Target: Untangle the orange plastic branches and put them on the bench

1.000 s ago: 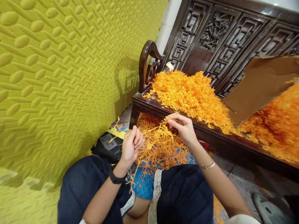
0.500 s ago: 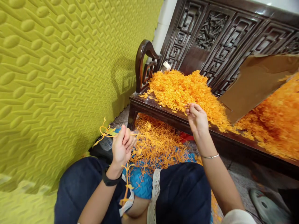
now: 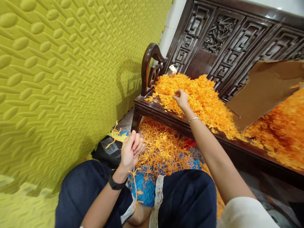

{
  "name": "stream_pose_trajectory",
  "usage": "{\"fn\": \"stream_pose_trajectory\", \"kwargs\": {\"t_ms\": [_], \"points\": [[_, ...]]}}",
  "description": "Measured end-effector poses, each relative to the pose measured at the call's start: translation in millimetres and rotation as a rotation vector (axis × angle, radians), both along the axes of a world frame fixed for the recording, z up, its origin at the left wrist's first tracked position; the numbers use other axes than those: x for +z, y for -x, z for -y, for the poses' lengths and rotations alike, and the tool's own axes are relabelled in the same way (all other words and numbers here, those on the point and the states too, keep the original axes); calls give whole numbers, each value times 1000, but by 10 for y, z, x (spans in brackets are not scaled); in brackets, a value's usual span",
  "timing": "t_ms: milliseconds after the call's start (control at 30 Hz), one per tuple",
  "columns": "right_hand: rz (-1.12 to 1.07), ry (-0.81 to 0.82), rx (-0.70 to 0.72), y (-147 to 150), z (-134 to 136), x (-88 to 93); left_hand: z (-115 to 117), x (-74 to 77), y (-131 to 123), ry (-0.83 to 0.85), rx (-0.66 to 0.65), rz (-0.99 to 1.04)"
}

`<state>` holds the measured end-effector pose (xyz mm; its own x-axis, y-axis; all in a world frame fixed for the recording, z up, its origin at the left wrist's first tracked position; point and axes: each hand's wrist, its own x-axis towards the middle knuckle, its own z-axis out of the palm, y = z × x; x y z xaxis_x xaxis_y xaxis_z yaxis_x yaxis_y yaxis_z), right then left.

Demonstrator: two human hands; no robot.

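My left hand is closed in a fist round thin orange branched plastic stems. Their ends stick out to the left of the fist. Below it, another orange branched stem hangs in front of my lap. My right hand is over the heap of small orange plastic pieces on the dark wooden bench. Its thumb and fingers are drawn together. Whether a small piece is between them is not clear.
Under the bench edge lies a tangle of orange stems, partly on blue material. A cardboard sheet separates a second orange heap at right. A yellow textured foam wall stands at left, near a black bag.
My right hand has moved forward and left, from the bench's front edge to over the heap. My left hand has shifted slightly right in view, still closed on the stems.
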<state>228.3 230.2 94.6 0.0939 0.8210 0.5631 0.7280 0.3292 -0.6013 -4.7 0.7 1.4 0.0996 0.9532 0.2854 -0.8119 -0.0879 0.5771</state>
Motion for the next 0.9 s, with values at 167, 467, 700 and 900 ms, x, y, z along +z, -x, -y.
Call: {"fn": "stream_pose_trajectory", "kwargs": {"t_ms": [167, 467, 700, 900], "points": [[76, -20, 101, 124, 220, -45, 7, 14, 6, 8, 17, -2], [144, 592, 1028, 382, 1666, 1, -21, 5, 29, 38, 31, 17], [226, 293, 911, 407, 2031, -125, -10, 20, 30, 36, 35, 25], [-221, 67, 481, 326, 2064, -374, 45, 31, -45, 91, 71, 22]]}}
